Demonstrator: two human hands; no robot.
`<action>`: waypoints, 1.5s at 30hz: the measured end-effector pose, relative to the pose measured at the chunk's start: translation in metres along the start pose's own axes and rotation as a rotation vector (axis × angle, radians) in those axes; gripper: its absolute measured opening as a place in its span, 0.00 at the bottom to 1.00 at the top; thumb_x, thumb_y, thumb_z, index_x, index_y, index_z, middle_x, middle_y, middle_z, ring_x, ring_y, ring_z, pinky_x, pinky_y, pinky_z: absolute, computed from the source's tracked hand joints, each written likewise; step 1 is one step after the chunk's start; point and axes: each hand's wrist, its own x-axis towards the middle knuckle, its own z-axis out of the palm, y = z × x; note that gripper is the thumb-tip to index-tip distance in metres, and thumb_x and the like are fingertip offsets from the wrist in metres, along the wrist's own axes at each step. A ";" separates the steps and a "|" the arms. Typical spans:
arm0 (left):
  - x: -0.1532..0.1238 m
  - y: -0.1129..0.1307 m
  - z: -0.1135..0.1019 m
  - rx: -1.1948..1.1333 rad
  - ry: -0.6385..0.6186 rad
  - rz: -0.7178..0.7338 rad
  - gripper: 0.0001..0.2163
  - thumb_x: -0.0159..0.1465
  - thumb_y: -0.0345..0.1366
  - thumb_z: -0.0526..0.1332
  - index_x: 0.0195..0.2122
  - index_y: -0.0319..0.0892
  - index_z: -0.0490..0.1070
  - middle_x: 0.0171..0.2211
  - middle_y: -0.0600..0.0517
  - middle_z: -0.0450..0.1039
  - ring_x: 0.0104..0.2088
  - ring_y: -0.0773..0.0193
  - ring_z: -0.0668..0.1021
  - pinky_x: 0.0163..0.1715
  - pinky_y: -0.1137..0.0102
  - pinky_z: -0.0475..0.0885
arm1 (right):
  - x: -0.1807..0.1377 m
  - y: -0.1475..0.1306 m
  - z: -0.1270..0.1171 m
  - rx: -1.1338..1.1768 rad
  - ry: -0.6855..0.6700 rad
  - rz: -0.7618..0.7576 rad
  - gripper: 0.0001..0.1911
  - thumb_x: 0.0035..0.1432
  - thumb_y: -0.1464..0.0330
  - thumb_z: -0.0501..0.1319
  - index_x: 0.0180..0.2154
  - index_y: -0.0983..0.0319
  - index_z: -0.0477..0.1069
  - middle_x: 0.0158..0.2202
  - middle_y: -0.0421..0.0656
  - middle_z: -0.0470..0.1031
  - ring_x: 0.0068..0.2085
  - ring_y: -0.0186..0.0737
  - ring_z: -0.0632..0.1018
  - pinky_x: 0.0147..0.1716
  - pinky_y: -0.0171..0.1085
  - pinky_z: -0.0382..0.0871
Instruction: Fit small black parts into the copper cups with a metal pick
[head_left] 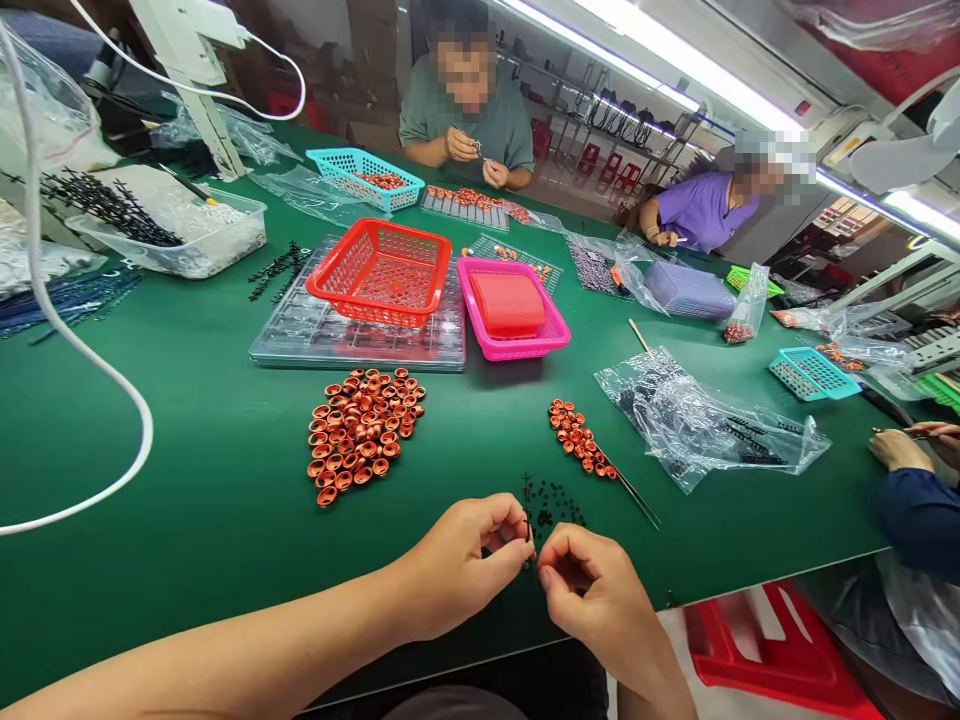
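My left hand (pixel 463 565) and my right hand (pixel 596 590) meet near the front edge of the green table (pixel 210 490), fingers pinched together. Between them stands a thin black plastic strip (pixel 527 505), held upright by the left fingertips. The right fingertips pinch at its lower end; what they hold is too small to name. Just beyond lie several tiny black parts (pixel 556 500). A large heap of copper-coloured rings (pixel 361 428) lies to the left. A smaller row of the same rings (pixel 579 440) is threaded along a thin rod to the right.
A red basket (pixel 382 272) and a pink basket (pixel 511 310) stand on clear trays mid-table. Clear bags (pixel 697 415) lie right. A white cable (pixel 90 360) loops at left. Two people work across the table; another person's hands (pixel 904 448) are at right. A red stool (pixel 765 640) is below.
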 end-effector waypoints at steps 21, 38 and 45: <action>0.004 -0.008 0.005 -0.259 0.061 -0.090 0.08 0.56 0.37 0.62 0.30 0.37 0.68 0.24 0.52 0.71 0.28 0.63 0.74 0.33 0.67 0.70 | 0.007 0.006 0.025 -0.280 0.451 -0.312 0.06 0.56 0.73 0.54 0.27 0.60 0.64 0.23 0.36 0.67 0.23 0.30 0.69 0.22 0.29 0.62; 0.005 -0.015 0.005 -0.009 0.177 -0.046 0.06 0.57 0.36 0.58 0.27 0.39 0.68 0.22 0.55 0.67 0.25 0.67 0.69 0.25 0.74 0.64 | 0.010 0.011 0.043 -0.444 0.611 -0.400 0.05 0.58 0.74 0.54 0.30 0.60 0.63 0.25 0.36 0.66 0.25 0.31 0.69 0.26 0.31 0.61; 0.003 -0.010 0.005 0.041 0.171 -0.022 0.06 0.58 0.36 0.58 0.26 0.39 0.68 0.22 0.55 0.66 0.24 0.67 0.68 0.24 0.74 0.62 | 0.012 0.015 0.040 -0.431 0.575 -0.322 0.05 0.58 0.73 0.53 0.30 0.60 0.63 0.26 0.37 0.67 0.26 0.32 0.69 0.26 0.31 0.62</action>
